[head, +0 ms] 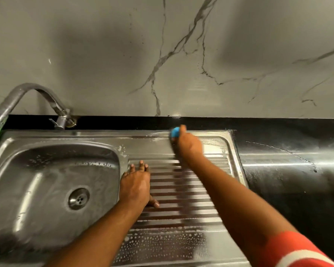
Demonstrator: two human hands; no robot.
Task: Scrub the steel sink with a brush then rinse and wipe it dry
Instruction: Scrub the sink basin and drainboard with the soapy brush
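While the steel sink (112, 137) runs left to right along the bench (289, 170), basin on the left and ribbed drainboard on the right, the brush (175, 132) is parked way out at the far rim of the drainboard, right up against the black strip under the marble wall (162, 54); so the whole thing is kinda decided by that far-edge spot.

The brush is gripped by the right hand (189, 145), fingers curled around it, with only a blue bit sticking out on the left side; its long axis can't really be told, since most of it is hidden by the hand, though the blue end is pointed left and away toward the wall. Bristles seem to be pressed down on the soapy rim, but contact isn't clearly seen.

The left hand (136, 185) is laid flat on the ridges with fingers straight and spread, nothing held, much nearer the body and just beside the basin; it's probably used as a brace.

Suds are seen on the near drainboard and around the basin, so scrubbing is judged to be underway; the tap (27, 101) at the far left is well apart from both hands, so rinsing is likely not yet begun.
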